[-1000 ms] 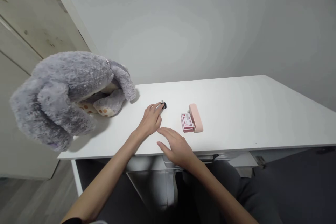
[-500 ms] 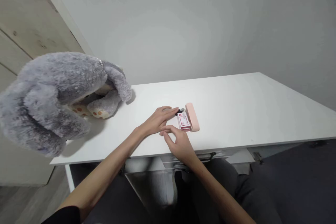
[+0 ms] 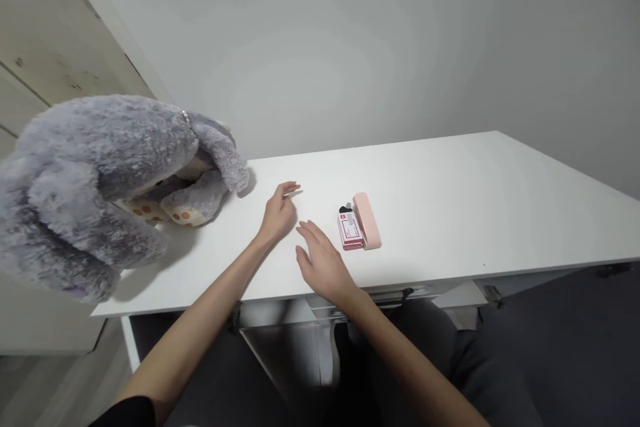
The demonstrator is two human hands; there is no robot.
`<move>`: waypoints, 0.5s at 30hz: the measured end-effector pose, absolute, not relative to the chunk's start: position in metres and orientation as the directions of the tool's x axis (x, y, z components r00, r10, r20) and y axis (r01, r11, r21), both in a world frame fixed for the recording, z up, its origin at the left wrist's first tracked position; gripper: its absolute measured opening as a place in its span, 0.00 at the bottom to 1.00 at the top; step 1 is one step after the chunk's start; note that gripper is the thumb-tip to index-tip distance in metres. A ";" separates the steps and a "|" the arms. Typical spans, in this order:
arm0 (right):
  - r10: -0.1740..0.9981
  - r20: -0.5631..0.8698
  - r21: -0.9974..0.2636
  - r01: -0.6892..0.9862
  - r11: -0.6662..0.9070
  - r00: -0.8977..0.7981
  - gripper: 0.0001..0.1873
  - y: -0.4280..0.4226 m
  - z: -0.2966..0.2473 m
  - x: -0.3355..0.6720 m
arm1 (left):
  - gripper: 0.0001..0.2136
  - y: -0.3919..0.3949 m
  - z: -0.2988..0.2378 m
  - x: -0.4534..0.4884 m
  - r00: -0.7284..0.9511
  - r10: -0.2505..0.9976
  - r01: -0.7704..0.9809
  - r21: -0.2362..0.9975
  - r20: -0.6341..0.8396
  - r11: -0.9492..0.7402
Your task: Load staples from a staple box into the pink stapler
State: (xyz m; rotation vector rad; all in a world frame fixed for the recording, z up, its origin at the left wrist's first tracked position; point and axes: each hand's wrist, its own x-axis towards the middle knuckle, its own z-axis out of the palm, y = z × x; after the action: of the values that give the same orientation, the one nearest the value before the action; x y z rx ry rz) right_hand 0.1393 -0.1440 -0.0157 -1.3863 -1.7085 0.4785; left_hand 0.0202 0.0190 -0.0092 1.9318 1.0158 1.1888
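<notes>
On the white table, a small white-and-red box [image 3: 351, 228] lies against the left side of a long pink case [image 3: 367, 221]. Just behind the box is a small black item [image 3: 345, 209] with a metallic-looking end; its kind I cannot make out. My left hand [image 3: 281, 211] is over the table, left of these things, with fingers apart and nothing in them. Nearer to the box, my right hand [image 3: 320, 259] hovers at its left with fingers stretched out, also holding nothing. Neither hand touches the items.
A large grey plush toy [image 3: 110, 167] slumps at the left end of the white table [image 3: 450, 200]. Behind the table rises a grey wall [image 3: 350, 47]. A pale cabinet [image 3: 60, 47] stands at the far left. Drawer or frame parts show below the front edge.
My left hand has drawn back leftward from the black item and the box. My right hand has shifted slightly left and its fingers have straightened. The box and the pink case stay in place.
</notes>
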 end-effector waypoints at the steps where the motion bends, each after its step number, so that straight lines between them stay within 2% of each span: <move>1: 0.936 0.352 -0.698 0.659 0.281 -0.025 0.27 -0.138 -0.016 0.134 | 0.20 0.025 -0.010 0.017 0.212 0.896 0.240 0.868 0.391 -0.436; 3: 0.952 0.305 -0.612 0.759 0.221 -0.031 0.29 -0.126 -0.015 0.126 | 0.16 0.034 -0.012 0.012 0.095 0.941 0.156 0.929 0.324 -0.335; 6: 0.968 0.249 -0.543 0.829 0.132 0.009 0.33 -0.107 -0.011 0.124 | 0.12 0.041 -0.012 0.006 0.030 0.962 0.096 0.958 0.270 -0.272; 11: 0.974 0.192 -0.513 0.858 -0.005 0.120 0.37 -0.093 -0.008 0.136 | 0.10 0.042 -0.014 0.005 0.001 0.965 0.095 0.961 0.262 -0.261; 15: 0.974 0.184 -0.496 0.868 -0.020 0.128 0.40 -0.094 -0.011 0.148 | 0.09 0.041 -0.016 0.006 -0.007 0.964 0.109 0.958 0.266 -0.264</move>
State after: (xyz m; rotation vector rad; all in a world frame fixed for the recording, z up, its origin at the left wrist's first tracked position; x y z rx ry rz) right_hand 0.1477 -0.0938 -0.0108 -1.9191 -1.7703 0.2844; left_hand 0.0063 0.0407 -0.0158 1.4783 1.1656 1.3698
